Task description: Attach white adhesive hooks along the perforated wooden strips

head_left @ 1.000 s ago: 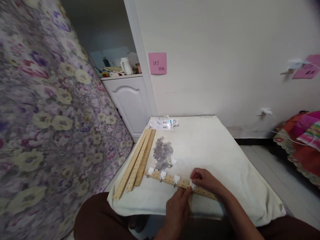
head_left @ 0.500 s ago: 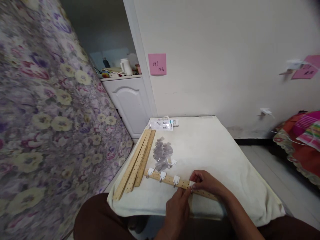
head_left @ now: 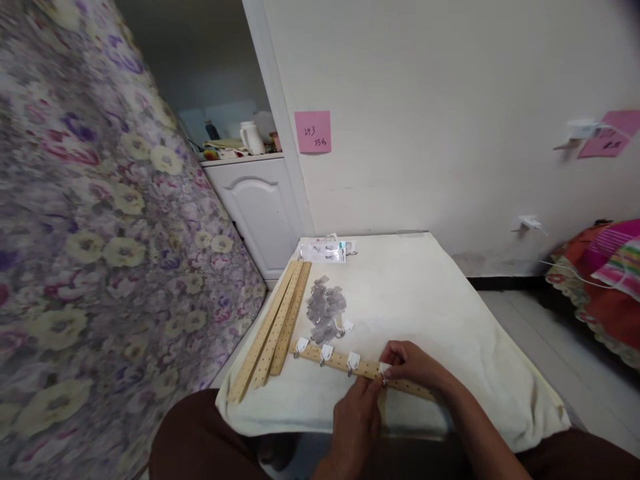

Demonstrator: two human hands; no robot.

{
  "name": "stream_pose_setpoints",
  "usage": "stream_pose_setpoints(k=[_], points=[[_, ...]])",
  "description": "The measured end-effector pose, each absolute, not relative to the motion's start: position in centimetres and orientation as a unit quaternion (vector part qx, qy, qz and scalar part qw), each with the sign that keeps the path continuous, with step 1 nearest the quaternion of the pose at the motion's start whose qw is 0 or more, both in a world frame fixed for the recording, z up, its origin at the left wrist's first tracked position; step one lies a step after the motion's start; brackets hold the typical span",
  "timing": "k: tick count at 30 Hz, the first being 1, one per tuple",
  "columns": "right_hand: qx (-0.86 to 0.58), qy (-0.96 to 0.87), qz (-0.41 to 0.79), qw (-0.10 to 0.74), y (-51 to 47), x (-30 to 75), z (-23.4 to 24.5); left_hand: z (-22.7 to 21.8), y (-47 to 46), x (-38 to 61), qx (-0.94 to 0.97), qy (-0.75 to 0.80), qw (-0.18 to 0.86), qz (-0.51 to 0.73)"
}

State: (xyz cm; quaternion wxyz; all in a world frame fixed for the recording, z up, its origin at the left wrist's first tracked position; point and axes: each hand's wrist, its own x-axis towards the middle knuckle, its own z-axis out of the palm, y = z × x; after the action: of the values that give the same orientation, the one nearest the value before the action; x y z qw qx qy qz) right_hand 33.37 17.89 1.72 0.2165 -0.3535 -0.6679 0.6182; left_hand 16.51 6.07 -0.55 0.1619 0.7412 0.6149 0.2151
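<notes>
A light wooden strip dotted with small holes lies slantwise near the front of the cloth-covered table. Three white adhesive hooks with metal loops sit on its left half. Farther right along the strip, a fourth white hook is between my hands. My right hand pinches its upper part from the right, fingers curled. From the near side my left hand closes its fingertips at the hook's metal lower end and the strip's edge. The fingers partly cover this hook.
Several more perforated wooden strips lie side by side at the table's left. A pile of greyish clear pieces lies beyond the strip, with a loose white hook beside it. Clear hook packaging rests at the back edge of the table.
Both hands stay at the fourth hook with almost no visible movement. The camera view has shifted very slightly.
</notes>
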Motion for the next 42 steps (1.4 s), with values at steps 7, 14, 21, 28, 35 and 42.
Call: stream_pose_setpoints(k=[7,14,21,28,35,42], points=[[-0.341,-0.673,0.621,0.212,18.1,33.6,1.2,-0.7,5.9,16.4,0.733,0.611,0.162,0.252],[-0.387,-0.659,0.579,0.283,19.1,34.0,0.3,0.9,5.9,16.0,0.725,0.579,0.174,0.329],[-0.427,-0.647,0.531,0.342,19.9,34.2,0.6,6.0,11.5,12.4,0.672,0.716,0.026,0.186],[-0.429,-0.644,0.529,0.348,19.7,33.9,1.3,5.8,16.4,12.0,0.676,0.734,0.001,0.062],[-0.425,-0.640,0.531,0.358,19.8,34.1,1.8,6.5,17.3,12.0,0.661,0.746,0.055,0.061],[-0.419,-0.607,0.557,0.382,19.5,33.4,2.7,7.2,17.2,13.2,0.673,0.687,0.181,0.207]])
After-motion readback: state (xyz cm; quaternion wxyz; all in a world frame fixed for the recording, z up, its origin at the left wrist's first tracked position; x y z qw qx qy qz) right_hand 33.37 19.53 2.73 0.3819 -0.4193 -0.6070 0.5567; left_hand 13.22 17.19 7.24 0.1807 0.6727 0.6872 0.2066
